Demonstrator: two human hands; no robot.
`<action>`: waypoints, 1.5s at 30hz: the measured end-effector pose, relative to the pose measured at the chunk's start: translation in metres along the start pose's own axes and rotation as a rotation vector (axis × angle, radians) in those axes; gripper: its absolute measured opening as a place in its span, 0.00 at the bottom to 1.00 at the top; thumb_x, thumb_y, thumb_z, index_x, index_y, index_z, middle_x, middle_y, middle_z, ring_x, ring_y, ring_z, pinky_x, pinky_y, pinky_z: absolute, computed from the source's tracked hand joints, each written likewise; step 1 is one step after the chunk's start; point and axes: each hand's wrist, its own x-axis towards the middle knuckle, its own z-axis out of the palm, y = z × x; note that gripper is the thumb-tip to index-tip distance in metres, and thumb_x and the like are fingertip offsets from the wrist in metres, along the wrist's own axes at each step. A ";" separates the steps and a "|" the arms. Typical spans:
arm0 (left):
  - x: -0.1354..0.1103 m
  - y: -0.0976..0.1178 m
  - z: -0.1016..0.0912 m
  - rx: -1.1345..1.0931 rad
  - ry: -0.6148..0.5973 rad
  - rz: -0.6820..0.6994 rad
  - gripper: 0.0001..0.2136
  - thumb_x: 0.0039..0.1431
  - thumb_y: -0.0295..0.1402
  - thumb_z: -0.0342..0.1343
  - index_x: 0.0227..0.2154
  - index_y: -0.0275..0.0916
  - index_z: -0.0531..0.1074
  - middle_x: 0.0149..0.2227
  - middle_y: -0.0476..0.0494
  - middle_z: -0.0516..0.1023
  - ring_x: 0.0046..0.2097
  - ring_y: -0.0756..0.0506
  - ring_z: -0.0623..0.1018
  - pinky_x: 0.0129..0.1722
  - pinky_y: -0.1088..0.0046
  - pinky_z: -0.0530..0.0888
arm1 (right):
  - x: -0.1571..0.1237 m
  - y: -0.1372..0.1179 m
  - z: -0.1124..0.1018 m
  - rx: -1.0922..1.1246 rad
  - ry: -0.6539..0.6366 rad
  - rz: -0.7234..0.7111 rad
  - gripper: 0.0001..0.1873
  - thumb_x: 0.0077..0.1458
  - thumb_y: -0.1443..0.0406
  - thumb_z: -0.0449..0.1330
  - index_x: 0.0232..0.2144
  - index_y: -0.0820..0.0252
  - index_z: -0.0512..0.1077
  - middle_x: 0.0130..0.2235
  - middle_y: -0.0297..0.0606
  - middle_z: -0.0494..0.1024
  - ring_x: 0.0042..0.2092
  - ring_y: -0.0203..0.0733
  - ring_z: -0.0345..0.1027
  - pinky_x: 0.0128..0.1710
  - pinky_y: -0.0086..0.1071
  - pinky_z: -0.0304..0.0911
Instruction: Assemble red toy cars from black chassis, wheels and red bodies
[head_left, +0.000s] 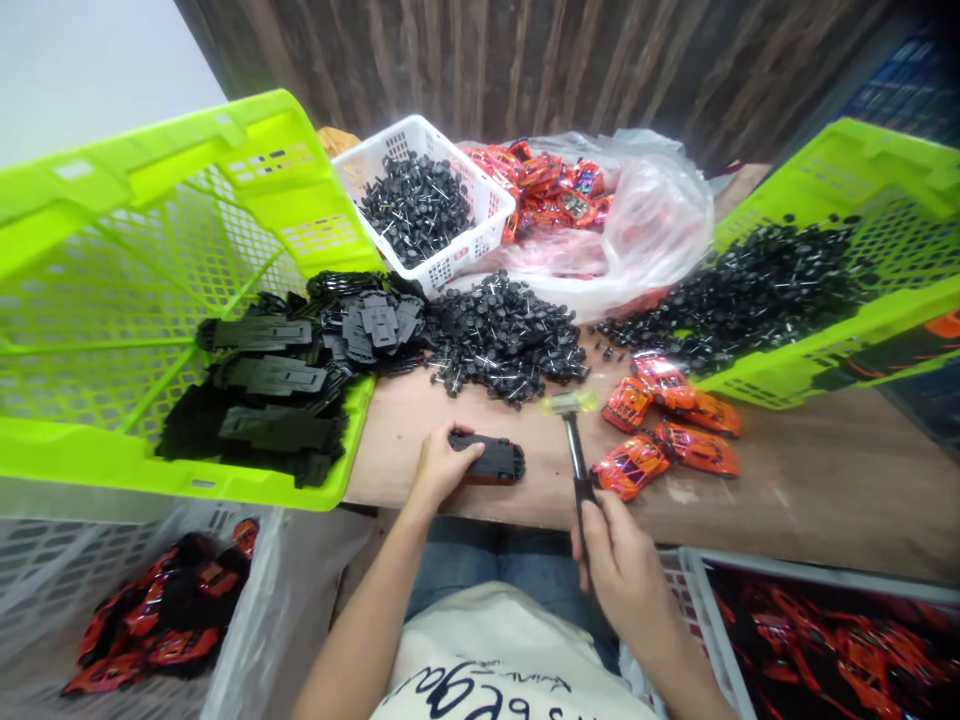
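Observation:
My left hand [442, 465] is closed around the left end of a toy car [495, 460], which lies upside down on the table with its black underside facing up. In my right hand [619, 550] is a hammer [576, 450], gripped by its dark handle. The hammer's head, with a yellowish tip, hangs over the table to the right of the car, apart from it. Several orange toy car bodies [630, 467] lie just right of the hammer. Beyond both hands is a heap of small black wheels on metal axles [510, 335].
A tipped green crate [352, 470] on the left holds black car bases [281, 430]. Behind stand a white basket [450, 265] of wheels and a plastic bag [660, 220] of orange bodies. Another green crate [795, 385] is at right. Bins with red cars [172, 610] flank my lap.

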 end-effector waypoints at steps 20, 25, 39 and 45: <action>-0.013 0.072 -0.028 0.127 -0.083 0.527 0.22 0.49 0.23 0.57 0.48 0.40 0.65 0.47 0.41 0.73 0.49 0.43 0.73 0.49 0.66 0.70 | 0.054 -0.008 0.016 -0.343 0.050 -0.186 0.17 0.61 0.60 0.49 0.49 0.64 0.64 0.40 0.51 0.76 0.41 0.50 0.73 0.37 0.38 0.66; -0.024 0.076 -0.023 0.167 -0.166 0.638 0.17 0.54 0.24 0.53 0.48 0.40 0.66 0.46 0.41 0.75 0.48 0.44 0.74 0.49 0.67 0.70 | 0.083 -0.029 0.009 0.187 0.098 -0.597 0.17 0.60 0.62 0.51 0.52 0.59 0.61 0.49 0.44 0.72 0.51 0.42 0.67 0.49 0.35 0.64; 0.004 0.074 -0.026 0.294 0.001 0.584 0.19 0.59 0.29 0.49 0.54 0.38 0.60 0.51 0.36 0.68 0.52 0.40 0.69 0.52 0.63 0.67 | 0.091 0.022 -0.046 -0.042 0.596 -0.550 0.12 0.58 0.64 0.54 0.45 0.57 0.67 0.46 0.47 0.72 0.50 0.49 0.65 0.50 0.45 0.61; 0.108 0.053 -0.072 0.902 0.425 0.302 0.19 0.52 0.22 0.48 0.48 0.30 0.66 0.50 0.26 0.67 0.53 0.32 0.66 0.52 0.54 0.61 | 0.119 0.114 -0.047 -0.406 0.679 -0.349 0.11 0.57 0.61 0.54 0.38 0.62 0.69 0.48 0.53 0.68 0.50 0.54 0.64 0.44 0.45 0.61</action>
